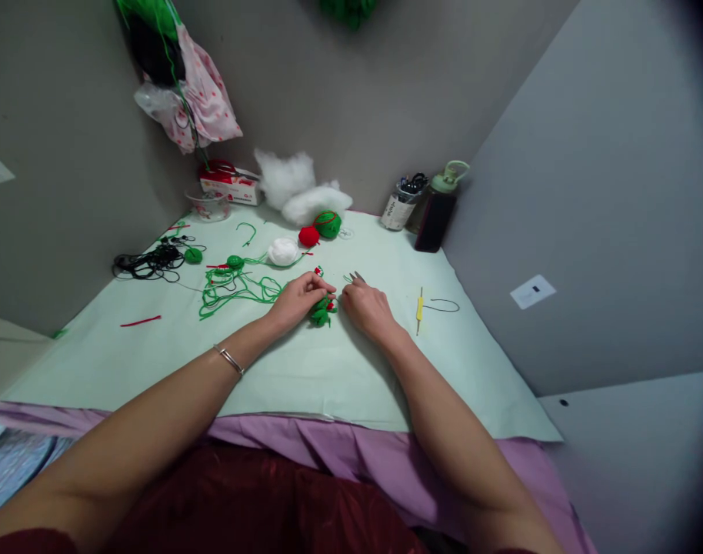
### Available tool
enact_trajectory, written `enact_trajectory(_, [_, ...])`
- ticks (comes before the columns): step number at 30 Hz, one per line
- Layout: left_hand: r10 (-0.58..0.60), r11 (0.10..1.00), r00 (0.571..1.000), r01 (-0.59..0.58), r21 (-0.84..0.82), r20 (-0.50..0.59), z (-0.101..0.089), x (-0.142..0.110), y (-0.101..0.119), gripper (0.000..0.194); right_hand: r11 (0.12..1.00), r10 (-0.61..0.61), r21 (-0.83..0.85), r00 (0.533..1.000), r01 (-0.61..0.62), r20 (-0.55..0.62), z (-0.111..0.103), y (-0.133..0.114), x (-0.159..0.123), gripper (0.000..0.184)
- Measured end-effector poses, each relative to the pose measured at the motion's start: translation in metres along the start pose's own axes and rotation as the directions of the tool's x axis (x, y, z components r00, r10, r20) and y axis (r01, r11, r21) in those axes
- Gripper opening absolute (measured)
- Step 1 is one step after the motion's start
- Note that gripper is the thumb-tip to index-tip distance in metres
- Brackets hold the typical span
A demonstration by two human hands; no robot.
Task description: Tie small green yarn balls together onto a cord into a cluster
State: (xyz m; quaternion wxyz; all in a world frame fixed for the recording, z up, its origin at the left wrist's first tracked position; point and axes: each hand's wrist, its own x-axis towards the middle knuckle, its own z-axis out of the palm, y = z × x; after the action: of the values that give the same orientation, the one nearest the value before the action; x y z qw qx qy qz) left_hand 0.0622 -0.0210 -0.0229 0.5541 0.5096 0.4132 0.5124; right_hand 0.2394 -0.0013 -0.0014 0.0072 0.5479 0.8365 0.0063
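My left hand is closed around a small green and red crocheted piece, which sticks out below its fingertips near the tabletop. Just to its right, my right hand has its fingers pinched together beside the piece. What those fingers hold is hidden. Pointed metal blades, like small scissors, show just beyond the right knuckles; whether the hand grips them I cannot tell. Next to the blades runs a thin green strand. Behind the left fingers lies a small red and green bit.
Loose green yarn, a white yarn ball and tangled black cord lie left. Behind are a red ball, green ball and stuffing. A yellow-handled crochet hook and bottle are right.
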Motion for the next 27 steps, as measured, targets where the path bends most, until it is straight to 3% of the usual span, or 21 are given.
enact_trajectory(5, [0.151, 0.972, 0.977, -0.175, 0.155, 0.151, 0.001, -0.004, 0.000, 0.008, 0.995, -0.094, 0.018, 0.996, 0.094, 0.006, -0.001, 0.003, -0.002, 0.027])
enact_trajectory(9, [0.241, 0.917, 0.944, -0.297, 0.265, 0.223, 0.004, -0.009, 0.001, 0.013, 0.995, -0.096, 0.004, 0.995, 0.096, 0.004, -0.001, 0.000, -0.003, 0.026])
enact_trajectory(17, [0.344, 0.913, 0.935, -0.354, 0.202, 0.083, 0.006, -0.011, 0.003, 0.011, 0.995, -0.096, -0.021, 0.995, 0.097, 0.021, -0.003, -0.005, -0.002, 0.030])
enact_trajectory(20, [0.309, 0.920, 0.943, -0.329, 0.214, 0.120, 0.005, -0.010, 0.002, 0.011, 0.997, -0.049, -0.061, 0.998, 0.051, 0.038, -0.006, -0.006, -0.004, 0.030])
enact_trajectory(23, [0.257, 0.896, 0.953, -0.298, 0.330, 0.162, -0.004, -0.005, 0.001, 0.013, 0.998, 0.030, -0.053, 1.000, -0.030, 0.004, -0.006, 0.002, -0.005, 0.031])
enact_trajectory(27, [0.332, 0.759, 0.943, -0.269, 0.593, 0.003, -0.029, 0.010, 0.003, 0.017, 0.988, 0.133, 0.095, 0.982, -0.121, -0.134, -0.002, 0.019, -0.003, 0.030])
